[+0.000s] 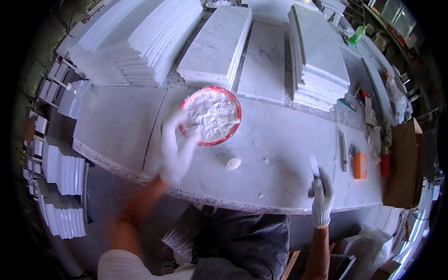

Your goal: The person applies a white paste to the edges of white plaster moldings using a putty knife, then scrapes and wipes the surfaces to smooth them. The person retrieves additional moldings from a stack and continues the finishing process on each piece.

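Note:
A round red-rimmed bowl (240, 112) full of lumpy white paste (212, 114) stands on the pale marble work surface (280, 135). My left hand (176, 151), in a white glove, is at the bowl's lower left rim, with fingertips over its edge. Motion smears that hand, so whether it grips anything is unclear. Lower right, my gloved right hand (322, 196) is closed around a putty knife (312, 165), its thin blade pointing up and away. Between the hands, an oval lump of white paste (233, 164) lies on the marble, with smaller bits around it.
Behind the bowl lie stacks of marble slabs (217, 44) and, right of them, another stack (319, 56). An orange box-shaped object (360, 166) and a narrow grey bar (344, 151) lie right. A cardboard box (403, 163) stands at the right edge. A green bottle (358, 35) is far right.

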Tool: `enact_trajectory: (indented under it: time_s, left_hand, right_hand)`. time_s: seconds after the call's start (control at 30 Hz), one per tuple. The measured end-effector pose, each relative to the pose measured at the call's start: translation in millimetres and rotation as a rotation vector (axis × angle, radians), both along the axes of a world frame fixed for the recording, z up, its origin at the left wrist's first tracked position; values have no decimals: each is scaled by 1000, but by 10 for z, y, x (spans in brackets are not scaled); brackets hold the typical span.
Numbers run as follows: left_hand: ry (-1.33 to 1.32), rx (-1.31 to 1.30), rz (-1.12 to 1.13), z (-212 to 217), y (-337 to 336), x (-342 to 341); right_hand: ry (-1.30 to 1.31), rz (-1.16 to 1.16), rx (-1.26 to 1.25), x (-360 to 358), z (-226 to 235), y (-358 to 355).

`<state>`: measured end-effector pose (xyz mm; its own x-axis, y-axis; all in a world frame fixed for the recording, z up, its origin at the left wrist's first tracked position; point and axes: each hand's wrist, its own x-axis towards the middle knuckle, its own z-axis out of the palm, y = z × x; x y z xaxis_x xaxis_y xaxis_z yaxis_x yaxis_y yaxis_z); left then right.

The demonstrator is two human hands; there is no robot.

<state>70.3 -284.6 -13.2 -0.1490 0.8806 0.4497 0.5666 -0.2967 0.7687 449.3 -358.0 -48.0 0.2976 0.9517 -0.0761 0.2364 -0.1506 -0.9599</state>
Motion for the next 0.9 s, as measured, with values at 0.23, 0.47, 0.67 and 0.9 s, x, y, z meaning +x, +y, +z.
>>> enact_trajectory:
  time_s: [0.23,0.47,0.67,0.9]
  left_hand:
    - [100,6,224,-493,-944,368]
    - [272,0,113,-571,-662,690]
    - [342,-63,53,-665,-826,768]
    - [104,30,-48,-585,-544,955]
  right_hand:
    - [-409,427,530,-1181,543,1118]
    - [-592,493,400,-1535,396,1492]
    - [-791,246,376,-419,-78,537]
    - [-896,-61,232,568,-561,498]
